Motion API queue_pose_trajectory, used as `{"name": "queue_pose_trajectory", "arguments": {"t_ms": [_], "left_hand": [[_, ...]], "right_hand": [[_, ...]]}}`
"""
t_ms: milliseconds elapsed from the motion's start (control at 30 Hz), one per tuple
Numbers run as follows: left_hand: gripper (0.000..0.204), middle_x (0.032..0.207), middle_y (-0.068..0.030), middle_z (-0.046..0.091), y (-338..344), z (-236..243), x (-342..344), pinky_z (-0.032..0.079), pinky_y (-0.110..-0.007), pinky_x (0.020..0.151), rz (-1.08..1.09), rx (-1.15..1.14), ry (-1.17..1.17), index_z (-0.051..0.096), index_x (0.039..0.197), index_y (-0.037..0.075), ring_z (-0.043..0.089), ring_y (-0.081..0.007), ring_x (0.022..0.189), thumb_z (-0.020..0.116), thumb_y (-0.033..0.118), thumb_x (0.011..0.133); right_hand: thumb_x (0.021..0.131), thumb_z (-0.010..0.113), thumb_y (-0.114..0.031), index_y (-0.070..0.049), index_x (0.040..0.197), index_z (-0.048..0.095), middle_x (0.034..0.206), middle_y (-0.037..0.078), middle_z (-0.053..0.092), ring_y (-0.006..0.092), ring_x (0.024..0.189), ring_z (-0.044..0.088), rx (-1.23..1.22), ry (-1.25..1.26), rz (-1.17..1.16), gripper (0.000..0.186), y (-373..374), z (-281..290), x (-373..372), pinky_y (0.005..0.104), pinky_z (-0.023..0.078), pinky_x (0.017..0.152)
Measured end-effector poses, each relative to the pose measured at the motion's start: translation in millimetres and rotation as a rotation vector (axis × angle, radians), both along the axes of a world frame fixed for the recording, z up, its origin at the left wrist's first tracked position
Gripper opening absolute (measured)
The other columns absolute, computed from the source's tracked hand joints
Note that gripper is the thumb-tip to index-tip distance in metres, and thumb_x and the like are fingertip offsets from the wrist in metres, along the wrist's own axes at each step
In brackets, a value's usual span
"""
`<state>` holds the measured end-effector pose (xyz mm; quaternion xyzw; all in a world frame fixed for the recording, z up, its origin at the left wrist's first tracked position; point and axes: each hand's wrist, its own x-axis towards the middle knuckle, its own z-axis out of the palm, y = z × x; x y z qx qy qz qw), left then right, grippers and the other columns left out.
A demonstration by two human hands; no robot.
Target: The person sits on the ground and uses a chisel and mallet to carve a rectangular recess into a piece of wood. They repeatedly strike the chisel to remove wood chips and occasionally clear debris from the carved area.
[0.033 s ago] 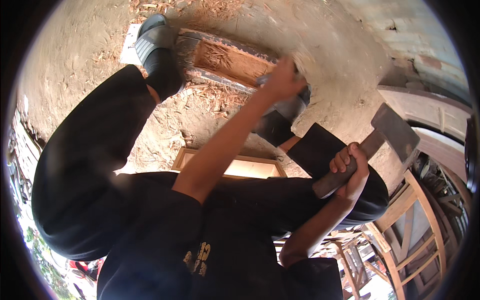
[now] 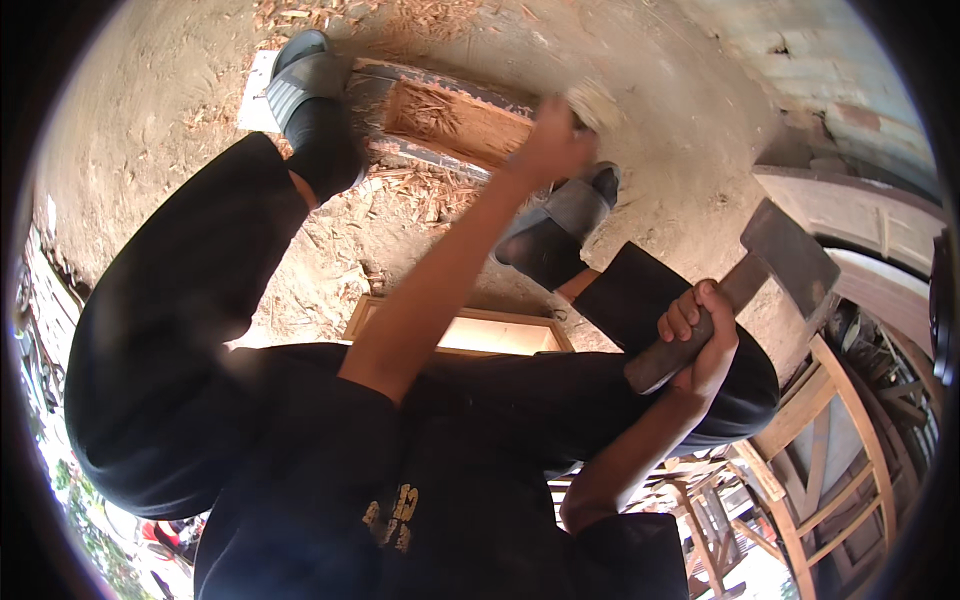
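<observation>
My right hand (image 2: 700, 325) grips the handle of a wooden mallet (image 2: 790, 255), whose dark blocky head tilts up to the right over my right thigh. Out past my right foot, my left hand (image 2: 556, 145) is blurred, its fingers curled round a tool with a pale, rounded end (image 2: 594, 106); the rest of that tool is hidden. Just left of this hand lies a timber (image 2: 412, 150) with chipped dark paint. A long recess (image 2: 485, 133) is cut into it, with wood chips in its left part. My left hand covers the right end of the recess.
My left sandal (image 2: 298, 85) and right sandal (image 2: 575, 208) rest at the timber's two ends. Wood chips (image 2: 420, 195) litter the dirt floor. A shallow wooden frame (image 2: 500, 333) lies nearer me. Wooden chair-like frames (image 2: 805, 440) and curved panels (image 2: 860, 215) stand at the right.
My left hand has shifted a little up and to the left, away from my right foot, and more of the pale end shows. The mallet stays nearly still.
</observation>
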<state>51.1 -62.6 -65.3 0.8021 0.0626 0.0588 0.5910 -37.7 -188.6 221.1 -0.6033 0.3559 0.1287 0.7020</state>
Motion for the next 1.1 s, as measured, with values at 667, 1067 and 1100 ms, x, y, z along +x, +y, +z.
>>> {"name": "queue_pose_trajectory", "arguments": {"t_ms": [667, 1067, 1100], "left_hand": [[0.048, 0.051, -0.0119, 0.061, 91, 36, 64, 0.051, -0.031, 0.049, 0.146, -0.125, 0.364, 0.062, 0.056, -0.005, 0.065, -0.0160, 0.050, 0.074, 0.037, 0.076], [0.053, 0.058, -0.0169, 0.063, 74, 21, 87, 0.053, -0.034, 0.056, -0.011, -0.048, 0.353, 0.061, 0.077, -0.013, 0.067, -0.0209, 0.057, 0.071, 0.038, 0.079], [0.050, 0.058, -0.0150, 0.064, 82, 17, 83, 0.052, -0.033, 0.057, 0.036, -0.035, 0.397, 0.062, 0.073, -0.011, 0.066, -0.0203, 0.057, 0.069, 0.038, 0.080]], "right_hand": [[0.091, 0.053, -0.013, -0.006, 0.082, 0.038, 0.059, 0.000, 0.038, 0.0069, 0.038, 0.038, -0.119, -0.251, 0.303, 0.019, -55, 152, 41, 0.0226, 0.040, 0.034], [0.080, 0.064, -0.024, -0.007, 0.084, 0.055, 0.057, -0.004, 0.042, 0.0062, 0.043, 0.038, -0.312, 0.016, 0.415, 0.020, -23, 76, 179, 0.0229, 0.033, 0.039], [0.080, 0.064, -0.025, -0.007, 0.083, 0.054, 0.058, -0.003, 0.043, 0.0069, 0.046, 0.039, -0.219, 0.081, 0.475, 0.021, -19, 43, 188, 0.0240, 0.035, 0.043]]}}
